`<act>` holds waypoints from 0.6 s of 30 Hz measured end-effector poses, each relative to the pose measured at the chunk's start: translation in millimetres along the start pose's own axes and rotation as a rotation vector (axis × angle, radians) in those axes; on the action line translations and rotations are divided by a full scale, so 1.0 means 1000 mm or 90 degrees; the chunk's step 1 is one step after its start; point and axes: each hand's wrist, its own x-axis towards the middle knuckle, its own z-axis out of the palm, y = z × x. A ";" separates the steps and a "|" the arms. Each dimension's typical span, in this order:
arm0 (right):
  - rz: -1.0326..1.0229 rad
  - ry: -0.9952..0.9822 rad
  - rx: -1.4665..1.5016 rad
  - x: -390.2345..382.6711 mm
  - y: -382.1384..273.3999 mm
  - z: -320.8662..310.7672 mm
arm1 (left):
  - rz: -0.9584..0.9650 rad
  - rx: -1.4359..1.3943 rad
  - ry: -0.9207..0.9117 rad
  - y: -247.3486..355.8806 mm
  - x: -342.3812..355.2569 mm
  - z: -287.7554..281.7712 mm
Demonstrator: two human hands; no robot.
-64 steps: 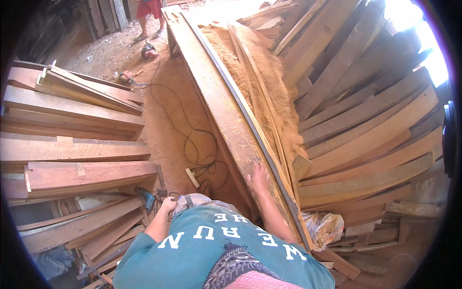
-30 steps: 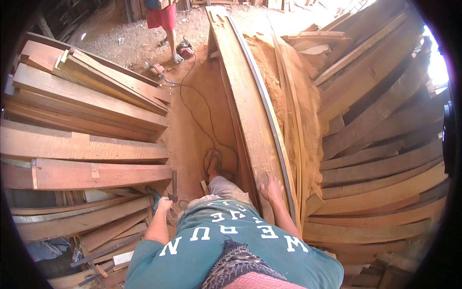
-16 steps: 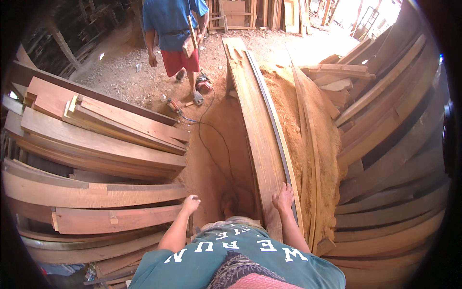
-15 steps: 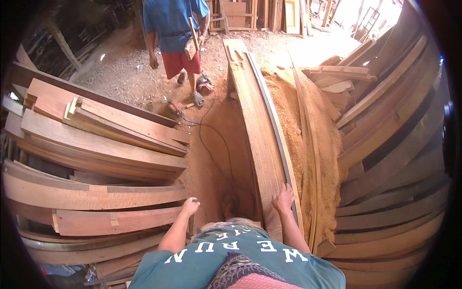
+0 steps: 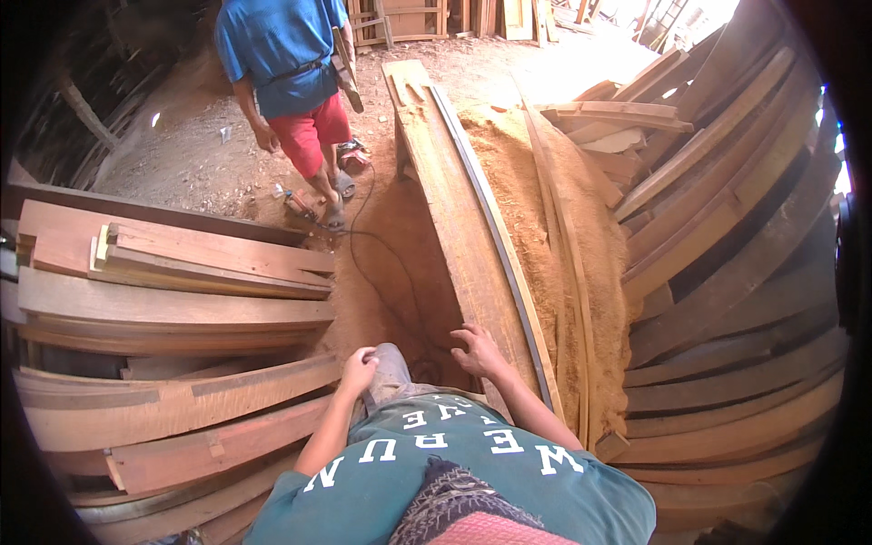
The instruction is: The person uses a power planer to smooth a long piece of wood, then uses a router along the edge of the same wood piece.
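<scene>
My left hand (image 5: 360,366) is curled into a loose fist in front of my raised knee, with nothing seen in it. To its right, my right hand (image 5: 478,351) has its fingers apart and holds nothing. It hovers at the left edge of a long wooden plank (image 5: 468,245); I cannot tell if it touches. The plank runs away from me, raised above the floor. Along its right side lies a long grey straight strip (image 5: 486,213), beside a paler wood edge. Some small wood pieces (image 5: 416,92) rest on the plank's far end.
Stacked boards (image 5: 182,309) line the left, and more long timbers (image 5: 727,363) the right. A sawdust heap (image 5: 599,309) with thin wood strips borders the plank. Ahead, a person in a blue shirt (image 5: 282,54) stands near power tools (image 5: 295,204); a cord (image 5: 354,263) crosses the floor.
My right hand has left the grey strip and moved left to the plank's near-left edge. My knee has come into view. The other person appears closer and further left, leg stepping.
</scene>
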 end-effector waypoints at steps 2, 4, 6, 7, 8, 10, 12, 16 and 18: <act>-0.065 -0.006 0.048 0.007 -0.010 -0.006 | 0.031 -0.047 -0.107 0.060 0.020 0.004; -0.093 -0.013 0.100 0.010 -0.037 -0.023 | 0.045 -0.135 -0.198 0.117 0.028 0.003; -0.119 -0.021 0.144 0.019 -0.049 -0.037 | 0.047 -0.264 -0.284 0.161 0.038 0.003; -0.138 -0.016 0.176 0.026 -0.050 -0.041 | 0.043 -0.311 -0.306 0.179 0.044 0.002; -0.141 -0.011 0.203 0.031 -0.053 -0.047 | 0.036 -0.358 -0.331 0.193 0.049 0.000; -0.146 0.000 0.256 0.042 -0.062 -0.062 | 0.032 -0.422 -0.366 0.209 0.067 -0.004; -0.134 -0.001 0.299 0.053 -0.071 -0.071 | 0.039 -0.459 -0.383 0.220 0.086 -0.010; -0.091 -0.020 0.441 0.079 -0.093 -0.093 | 0.085 -0.481 -0.446 0.246 0.128 -0.029; -0.098 -0.031 0.486 0.093 -0.104 -0.105 | 0.080 -0.496 -0.460 0.254 0.149 -0.041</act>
